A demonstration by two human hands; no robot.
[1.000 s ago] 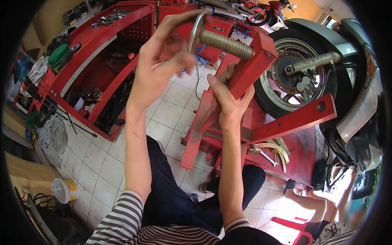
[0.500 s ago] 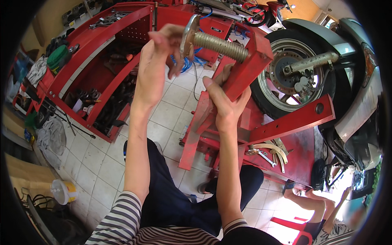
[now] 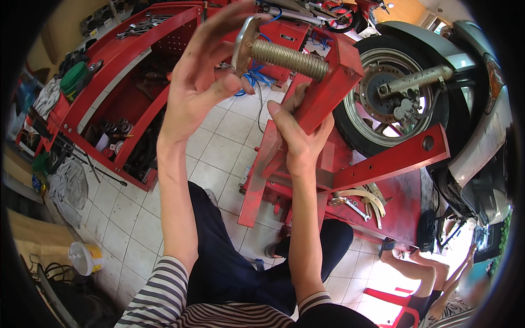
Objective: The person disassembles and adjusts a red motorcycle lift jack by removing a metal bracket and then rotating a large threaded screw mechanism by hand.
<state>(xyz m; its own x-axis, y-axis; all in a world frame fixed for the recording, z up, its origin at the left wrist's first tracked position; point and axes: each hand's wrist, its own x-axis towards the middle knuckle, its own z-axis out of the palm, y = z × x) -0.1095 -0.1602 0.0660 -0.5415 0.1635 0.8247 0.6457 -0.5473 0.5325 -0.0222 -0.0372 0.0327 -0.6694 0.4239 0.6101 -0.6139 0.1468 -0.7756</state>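
Observation:
A thick threaded screw (image 3: 290, 59) juts leftward from the upper end of a red steel post (image 3: 336, 82). At its outer end sits a flat metal head (image 3: 244, 46), seen nearly edge-on. My left hand (image 3: 191, 82) is around this head with fingers spread and thumb apart. Some fingers pass behind the head, so contact there is hard to make out. My right hand (image 3: 302, 136) is wrapped round the red post below the screw, thumb on the near left side. The post belongs to a red steel frame (image 3: 391, 158) with a long arm reaching right.
A motorcycle wheel (image 3: 391, 98) stands close on the right. Below the frame, a wrench (image 3: 358, 210) and curved metal parts lie on a red platform (image 3: 402, 213). A red tool cart (image 3: 109, 106) is at left, a white bucket (image 3: 86, 258) lower left. Another person's legs (image 3: 413, 269) show lower right.
My left hand has swung left and turned, its blurred fingers now spread wide with the thumb near the metal head. My right hand keeps its grip on the post.

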